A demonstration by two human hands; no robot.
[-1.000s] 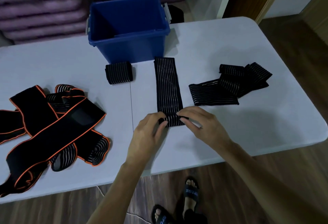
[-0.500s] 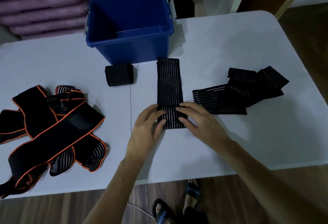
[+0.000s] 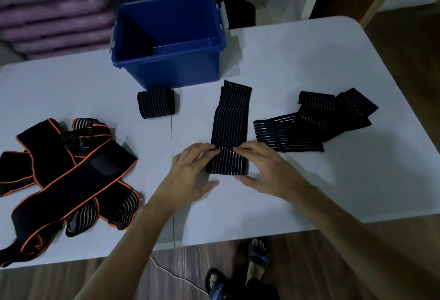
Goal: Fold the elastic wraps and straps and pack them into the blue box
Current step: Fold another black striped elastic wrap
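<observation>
A long black striped elastic wrap (image 3: 232, 119) lies lengthwise at the middle of the white table (image 3: 333, 185), its near end folded over onto itself. My left hand (image 3: 192, 168) and my right hand (image 3: 269, 168) flank that fold, fingertips pressing on its upper edge and thumbs lying by its near edge. The blue box (image 3: 166, 58) stands open behind it, and nothing shows in the part of its inside I can see. A small folded striped wrap (image 3: 156, 105) sits just in front of the box.
A loose striped wrap (image 3: 309, 121) lies crumpled to the right. A tangle of black straps with orange trim (image 3: 66, 168) covers the table's left side. Stacked purple cushions (image 3: 47, 9) are behind the table. My sandalled feet (image 3: 257, 257) show below the table's near edge.
Both hands have moved away from me along the wrap, turning its near end over into a wider fold. The wrap's flat part is shorter and slightly rumpled.
</observation>
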